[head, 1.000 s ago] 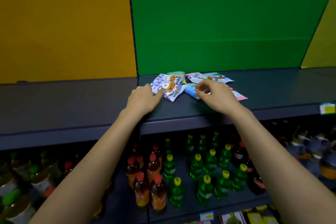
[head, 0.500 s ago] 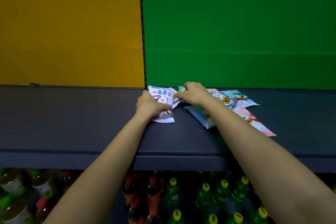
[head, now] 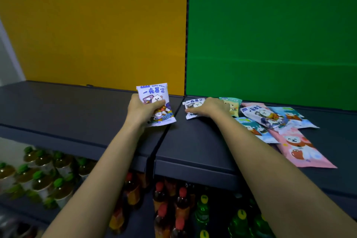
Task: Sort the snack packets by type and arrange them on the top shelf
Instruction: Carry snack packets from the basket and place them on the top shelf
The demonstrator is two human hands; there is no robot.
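Note:
My left hand (head: pixel 144 111) grips a white-and-purple packet (head: pixel 155 95) and holds it tilted up just left of the seam in the top shelf (head: pixel 77 114). A second white-and-purple packet (head: pixel 193 104) lies flat to the right of the seam, with my right hand (head: pixel 209 107) pressing on it, fingers curled over its edge. To the right of that hand lie a teal packet (head: pixel 232 102), a white packet (head: pixel 264 116), two blue packets (head: pixel 293 117) (head: pixel 255 128) and a long pink packet (head: pixel 301 149), overlapping in a loose pile.
Yellow (head: pixel 96 25) and green (head: pixel 270 25) panels back the shelf. Below the shelf stand rows of bottles: green-capped tea bottles (head: pixel 38 177) at left, red-capped ones (head: pixel 173 205) in the middle, green bottles with yellow caps (head: pixel 241 222) at right.
My left hand has lifted one white-and-purple packet and carried it left across the seam. My right hand has come down on the second such packet. The camera has moved closer and higher.

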